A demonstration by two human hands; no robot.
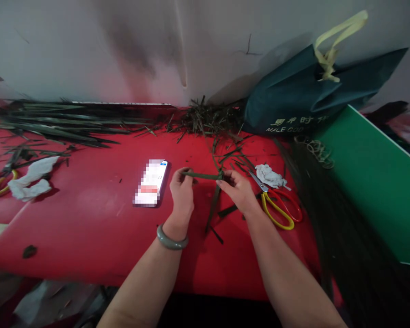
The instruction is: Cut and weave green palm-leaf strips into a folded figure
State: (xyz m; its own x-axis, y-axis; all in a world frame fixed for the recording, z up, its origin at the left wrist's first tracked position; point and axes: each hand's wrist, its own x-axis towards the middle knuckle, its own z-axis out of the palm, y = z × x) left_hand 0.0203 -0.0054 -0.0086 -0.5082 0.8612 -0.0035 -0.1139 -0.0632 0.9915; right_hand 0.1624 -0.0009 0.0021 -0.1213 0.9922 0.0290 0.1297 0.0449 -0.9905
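Between my hands a green leaf strip [205, 176] is stretched out level above the red table. My left hand [182, 189] pinches its left end. At its right end sits a small folded knot of leaf [220, 175], which my right hand [237, 187] grips between thumb and fingers. From the knot one leaf end [213, 209] hangs down towards me, and a thin one runs up and away. Close beside my right wrist lie scissors [276, 209] with one yellow and one red handle, blades partly under a crumpled white tissue [269, 175].
A lit phone [151, 184] lies left of my hands. Long leaves [71, 119] and cut scraps [212, 116] line the wall. On the right are a dark bag [307, 100], a green board [372, 182] and dark strands [328, 214]. More scissors [2, 182] and tissue [34, 180] lie left.
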